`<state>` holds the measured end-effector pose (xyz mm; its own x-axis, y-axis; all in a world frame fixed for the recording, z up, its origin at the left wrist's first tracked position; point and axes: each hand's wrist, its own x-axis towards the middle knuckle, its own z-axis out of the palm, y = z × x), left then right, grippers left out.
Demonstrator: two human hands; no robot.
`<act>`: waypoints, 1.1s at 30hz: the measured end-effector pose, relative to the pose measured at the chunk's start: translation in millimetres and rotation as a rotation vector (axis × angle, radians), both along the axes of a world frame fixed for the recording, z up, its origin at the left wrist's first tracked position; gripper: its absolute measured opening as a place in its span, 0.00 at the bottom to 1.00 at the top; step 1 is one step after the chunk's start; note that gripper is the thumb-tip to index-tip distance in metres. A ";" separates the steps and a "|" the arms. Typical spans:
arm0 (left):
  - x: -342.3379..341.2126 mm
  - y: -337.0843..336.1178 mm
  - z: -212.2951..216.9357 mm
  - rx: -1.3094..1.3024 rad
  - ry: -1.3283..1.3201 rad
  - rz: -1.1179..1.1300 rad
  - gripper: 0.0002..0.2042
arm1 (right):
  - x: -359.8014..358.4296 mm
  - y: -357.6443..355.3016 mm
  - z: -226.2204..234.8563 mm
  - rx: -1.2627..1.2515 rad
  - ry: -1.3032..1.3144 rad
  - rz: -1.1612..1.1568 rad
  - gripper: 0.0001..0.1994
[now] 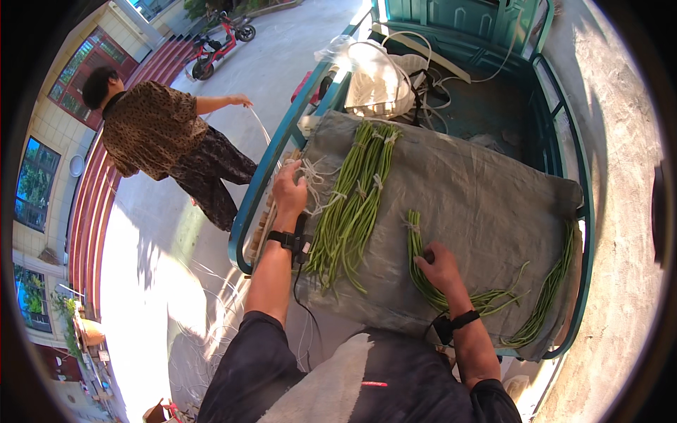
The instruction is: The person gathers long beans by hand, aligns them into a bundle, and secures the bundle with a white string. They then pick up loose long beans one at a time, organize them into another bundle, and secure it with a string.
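Can count one left hand (290, 190), one right hand (438, 268), two black wrist straps (281, 238) and one other person (159, 127). Also can see one red scooter (223, 46), one grey sheet (486, 211) and two separate green bean bundles (414, 243). Cannot count exactly the overlapping bundles (352, 204) near the left hand.

On the cloth (486, 204), tied beans (350, 204) lay at the left, another bundle (415, 264) near the middle and more beans (551, 292) at the right edge. Behind it, inside the cart (467, 22), sat a container (377, 92).
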<state>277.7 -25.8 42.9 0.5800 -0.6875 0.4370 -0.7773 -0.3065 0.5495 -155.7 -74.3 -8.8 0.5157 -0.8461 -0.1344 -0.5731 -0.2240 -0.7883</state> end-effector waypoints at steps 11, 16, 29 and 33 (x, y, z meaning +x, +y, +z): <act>10.3 -4.0 73.1 0.157 -0.435 -0.267 0.16 | 3.1 6.8 6.8 -0.030 0.065 -0.010 0.17; 5.5 -14.7 76.8 -0.256 -0.004 -0.140 0.15 | -2.0 -0.4 5.6 0.047 0.046 -0.002 0.17; 27.1 -8.9 122.7 -0.630 0.320 -0.206 0.05 | 1.7 -5.7 3.2 0.074 0.024 0.045 0.18; 1.6 -1.3 162.8 -0.751 0.473 -0.307 0.10 | -2.8 -6.5 -4.2 0.100 -0.009 0.041 0.19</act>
